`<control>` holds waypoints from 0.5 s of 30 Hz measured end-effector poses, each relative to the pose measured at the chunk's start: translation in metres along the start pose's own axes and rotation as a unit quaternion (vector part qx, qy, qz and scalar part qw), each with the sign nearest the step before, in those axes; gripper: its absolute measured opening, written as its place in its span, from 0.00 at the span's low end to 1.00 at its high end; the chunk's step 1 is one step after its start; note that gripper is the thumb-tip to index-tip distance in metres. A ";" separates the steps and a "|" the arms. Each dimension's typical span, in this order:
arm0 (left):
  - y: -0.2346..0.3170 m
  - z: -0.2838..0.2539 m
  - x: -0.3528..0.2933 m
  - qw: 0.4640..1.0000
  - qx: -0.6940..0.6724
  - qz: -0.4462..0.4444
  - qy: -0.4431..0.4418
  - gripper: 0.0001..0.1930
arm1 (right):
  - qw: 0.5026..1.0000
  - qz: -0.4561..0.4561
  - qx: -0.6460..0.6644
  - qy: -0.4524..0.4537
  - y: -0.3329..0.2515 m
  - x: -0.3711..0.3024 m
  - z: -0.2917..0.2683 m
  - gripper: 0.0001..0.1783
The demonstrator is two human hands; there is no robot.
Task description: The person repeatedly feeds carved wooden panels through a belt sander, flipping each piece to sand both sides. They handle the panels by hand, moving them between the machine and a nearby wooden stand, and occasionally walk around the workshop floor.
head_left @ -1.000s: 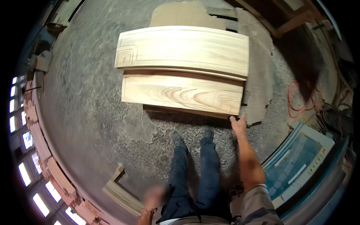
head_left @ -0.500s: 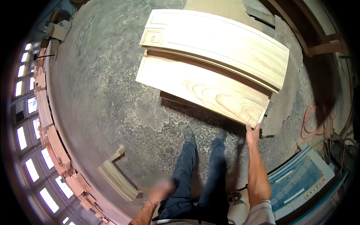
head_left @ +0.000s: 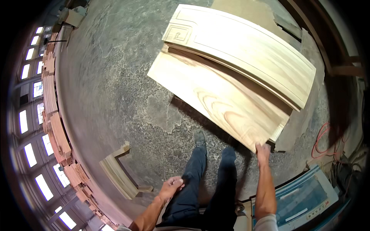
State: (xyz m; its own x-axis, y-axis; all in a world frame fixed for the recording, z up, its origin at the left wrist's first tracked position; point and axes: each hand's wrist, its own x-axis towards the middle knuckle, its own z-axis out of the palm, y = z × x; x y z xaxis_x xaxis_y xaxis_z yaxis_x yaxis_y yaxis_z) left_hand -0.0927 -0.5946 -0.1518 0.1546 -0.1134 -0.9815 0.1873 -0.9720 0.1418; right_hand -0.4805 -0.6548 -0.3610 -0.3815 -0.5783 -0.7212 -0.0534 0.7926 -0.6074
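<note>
My right hand (head_left: 263, 154) grips the near right corner of a pale wooden panel (head_left: 216, 100) with a swirling grain. This panel lies at a slant, its far side close against a stack of similar panels. On top of that stack is a panel with carved border lines (head_left: 246, 50) and a square carved corner at its left end. My left hand (head_left: 171, 187) hangs by my left thigh, away from the panels. Its fingers are curled in, and whatever may be inside them is hidden.
An angled wooden frame piece (head_left: 117, 175) lies on the concrete floor (head_left: 115, 96) at left. Stacked lumber (head_left: 58, 134) lines the far left. A blue-topped piece with a pale frame (head_left: 296, 192) stands at lower right, near a coiled orange hose (head_left: 322, 142). Cardboard (head_left: 239, 11) lies beyond the stack.
The grained panel's right end has swung toward me, away from the stack, with my right hand on its corner. My left hand, blurred before, now shows clearly. The view has shifted somewhat.
</note>
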 end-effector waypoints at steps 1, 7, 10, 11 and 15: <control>0.008 0.009 0.008 1.000 -0.030 0.003 -0.004 0.15 | 0.998 0.058 0.035 0.001 0.009 -0.011 -0.004 0.14; 0.072 0.074 0.097 0.991 0.016 0.127 -0.046 0.10 | 0.977 0.185 0.102 0.002 0.000 -0.090 -0.038 0.10; 0.105 0.112 0.143 0.992 -0.007 0.125 0.013 0.33 | 0.969 0.189 0.159 -0.026 0.016 -0.120 -0.059 0.13; 0.116 0.123 0.149 0.985 -0.101 0.127 -0.052 0.32 | 0.969 0.190 0.156 -0.024 0.011 -0.130 -0.063 0.16; 0.133 0.123 0.142 0.938 -0.259 0.151 -0.175 0.26 | 0.966 0.173 0.186 -0.050 -0.043 -0.182 -0.055 0.26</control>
State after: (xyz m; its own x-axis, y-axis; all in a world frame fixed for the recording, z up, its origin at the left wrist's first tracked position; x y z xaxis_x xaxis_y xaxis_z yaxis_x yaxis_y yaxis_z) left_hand -0.1651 -0.7650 -0.2886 -0.0336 -0.5163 -0.8557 0.6466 -0.6641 0.3753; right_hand -0.4597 -0.5730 -0.1853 -0.2242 -0.3215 -0.9200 0.4036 0.8286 -0.3879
